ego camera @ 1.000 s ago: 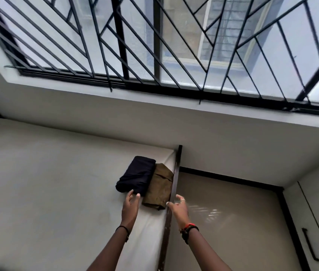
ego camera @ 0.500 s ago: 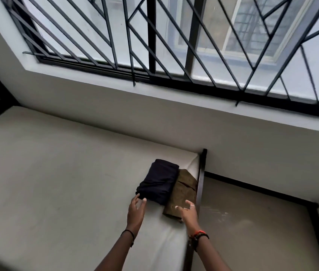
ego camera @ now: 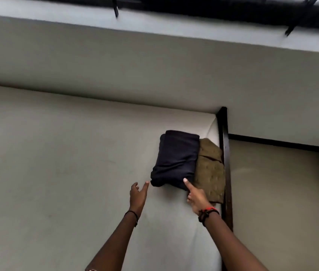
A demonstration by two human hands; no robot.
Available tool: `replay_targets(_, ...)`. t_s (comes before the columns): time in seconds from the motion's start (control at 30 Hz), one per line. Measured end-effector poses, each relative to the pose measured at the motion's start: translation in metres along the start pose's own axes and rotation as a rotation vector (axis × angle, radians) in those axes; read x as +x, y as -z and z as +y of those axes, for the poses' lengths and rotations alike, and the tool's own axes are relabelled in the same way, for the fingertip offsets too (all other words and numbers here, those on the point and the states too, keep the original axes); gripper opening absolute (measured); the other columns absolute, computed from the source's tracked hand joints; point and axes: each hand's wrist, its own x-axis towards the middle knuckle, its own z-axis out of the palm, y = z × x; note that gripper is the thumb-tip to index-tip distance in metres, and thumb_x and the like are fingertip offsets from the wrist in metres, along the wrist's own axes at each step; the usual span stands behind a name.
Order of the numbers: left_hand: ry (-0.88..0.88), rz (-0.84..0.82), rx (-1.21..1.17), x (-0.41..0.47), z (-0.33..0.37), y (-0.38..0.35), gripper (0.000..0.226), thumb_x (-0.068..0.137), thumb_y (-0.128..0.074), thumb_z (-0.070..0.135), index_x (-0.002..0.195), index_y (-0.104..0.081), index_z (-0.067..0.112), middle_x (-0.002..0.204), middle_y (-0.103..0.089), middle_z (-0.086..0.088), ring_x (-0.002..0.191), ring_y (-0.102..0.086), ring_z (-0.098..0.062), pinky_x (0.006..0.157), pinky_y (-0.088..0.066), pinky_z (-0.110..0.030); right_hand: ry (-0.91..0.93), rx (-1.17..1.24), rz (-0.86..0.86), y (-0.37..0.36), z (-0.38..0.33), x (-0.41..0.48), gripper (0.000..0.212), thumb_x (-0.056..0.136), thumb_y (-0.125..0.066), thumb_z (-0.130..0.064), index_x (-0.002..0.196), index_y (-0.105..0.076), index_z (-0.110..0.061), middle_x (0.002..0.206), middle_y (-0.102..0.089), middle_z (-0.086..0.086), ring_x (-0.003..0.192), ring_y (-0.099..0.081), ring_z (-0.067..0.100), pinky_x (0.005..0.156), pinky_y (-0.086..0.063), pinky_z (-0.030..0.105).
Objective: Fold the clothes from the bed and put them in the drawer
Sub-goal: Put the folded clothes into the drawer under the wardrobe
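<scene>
Head view: two folded garments are lying side by side at the far right corner of the bed (ego camera: 57, 153), against the dark rail (ego camera: 226, 163). The navy bundle (ego camera: 176, 159) is sitting on the left, thick and many-layered, its right edge overlapping the flatter olive bundle (ego camera: 210, 173). No drawer is showing.

Left hand (ego camera: 138, 194) is hovering just beside the navy bundle's near-left corner, grip apart, fingers spread, holding nothing. Right hand (ego camera: 196, 196) is touching the navy bundle's near edge with a straight index finger, grip not clamped on anything; its other fingers are not readable.

Handling, as judged: both bundles are looking soft, light and limp, not fragile. Pinching one corner is likely letting the folds slide open. A better hold is sliding flat fingers under the near folded edge, one hand per side, thumbs pressing on top. Given the overlap, lifting navy alone is risking dragging olive askew
</scene>
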Motion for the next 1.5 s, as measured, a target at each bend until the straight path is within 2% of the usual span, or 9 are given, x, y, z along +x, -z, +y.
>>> replay_targets(0.1, 0.016, -0.074, 0.007, 0.042, -0.004, -0.01, 0.072, 0.091, -0.056, 0.044, 0.146, -0.026, 0.008, 0.15, -0.032, -0.012, 0.136, -0.035, -0.024, 0.106, -0.029, -0.032, -0.048, 0.023, -0.059, -0.01, 0.005, 0.036, 0.055, 0.071, -0.074, -0.052, 0.105, -0.056, -0.012, 0.072, -0.049, 0.001, 0.054, -0.035, 0.013, 0.049, -0.029, 0.025)
replay_targets(0.23, 0.005, -0.239, 0.008, 0.075, 0.003, -0.027, 0.085, 0.088, -0.056, 0.052, 0.149, -0.018, 0.007, 0.149, -0.033, -0.006, 0.136, -0.034, -0.02, 0.1, -0.027, -0.025, -0.072, 0.14, -0.126, -0.025, 0.006, 0.064, 0.072, 0.075, -0.073, -0.049, 0.133, -0.044, -0.017, 0.131, -0.052, 0.006, 0.115, -0.05, 0.03, 0.087, -0.043, 0.046)
replay_targets(0.37, -0.03, -0.355, 0.002, 0.106, 0.008, -0.043, 0.101, 0.063, -0.071, 0.07, 0.138, -0.041, 0.009, 0.136, -0.052, 0.001, 0.121, -0.053, -0.016, 0.105, -0.039, -0.029, -0.035, 0.237, -0.154, -0.037, 0.011, 0.083, 0.069, 0.072, -0.076, -0.046, 0.13, -0.05, -0.02, 0.127, -0.06, 0.002, 0.113, -0.057, 0.026, 0.092, -0.042, 0.049)
replay_targets(0.47, -0.061, -0.387, 0.043, 0.123, 0.004, -0.054, 0.08, 0.058, -0.075, 0.068, 0.116, -0.061, 0.014, 0.115, -0.068, 0.0, 0.101, -0.065, -0.014, 0.095, -0.05, -0.033, -0.007, 0.368, -0.17, -0.041, 0.016, 0.09, 0.061, 0.071, -0.078, -0.036, 0.125, -0.056, -0.018, 0.123, -0.064, 0.005, 0.111, -0.061, 0.025, 0.084, -0.05, 0.042)
replay_targets(0.6, -0.015, -0.331, 0.06, 0.123, 0.011, -0.059, 0.036, 0.08, -0.07, 0.041, 0.103, -0.064, 0.013, 0.096, -0.066, -0.001, 0.087, -0.063, -0.017, 0.069, -0.047, -0.021, 0.024, 0.51, -0.066, -0.042, 0.023, 0.096, 0.066, 0.068, -0.084, -0.02, 0.125, -0.052, -0.009, 0.121, -0.064, 0.008, 0.106, -0.064, 0.024, 0.079, -0.055, 0.04)
replay_targets(0.8, 0.031, -0.246, 0.007, 0.115, 0.007, -0.065, 0.035, 0.077, -0.072, 0.037, 0.097, -0.064, 0.009, 0.099, -0.067, -0.007, 0.087, -0.063, -0.021, 0.07, -0.05, -0.025, 0.11, 0.51, 0.044, -0.044, 0.03, 0.095, 0.036, 0.074, -0.079, -0.01, 0.099, -0.053, -0.011, 0.119, -0.059, 0.008, 0.11, -0.059, 0.023, 0.102, -0.045, 0.044)
replay_targets(1.07, 0.086, -0.225, -0.112, 0.066, -0.042, -0.036, 0.015, 0.081, -0.072, 0.025, 0.085, -0.067, 0.011, 0.085, -0.07, -0.004, 0.074, -0.066, -0.013, 0.056, -0.051, -0.016, 0.044, 0.459, 0.005, -0.027, 0.078, 0.055, 0.061, 0.072, -0.078, -0.009, 0.125, -0.05, 0.002, 0.121, -0.062, 0.016, 0.106, -0.063, 0.027, 0.095, -0.05, 0.044)
replay_targets(1.23, 0.169, -0.211, -0.147, 0.026, -0.101, 0.001, 0.012, 0.082, -0.071, 0.02, 0.089, -0.07, 0.01, 0.086, -0.074, -0.007, 0.079, -0.07, -0.019, 0.062, -0.054, -0.023, 0.013, 0.484, -0.034, -0.023, 0.136, 0.005, 0.077, 0.046, -0.088, -0.019, 0.114, -0.059, 0.001, 0.103, -0.071, 0.013, 0.09, -0.069, 0.027, 0.068, -0.059, 0.032)
replay_targets(1.5, 0.243, -0.261, -0.073, -0.004, -0.151, 0.037, 0.032, 0.078, -0.074, 0.03, 0.104, -0.067, 0.013, 0.096, -0.074, -0.005, 0.087, -0.07, -0.021, 0.078, -0.057, -0.034, -0.064, 0.258, -0.088, -0.009, 0.188, -0.023, 0.085, 0.042, -0.094, -0.033, 0.113, -0.06, -0.002, 0.107, -0.07, 0.016, 0.097, -0.067, 0.033, 0.085, -0.054, 0.043)
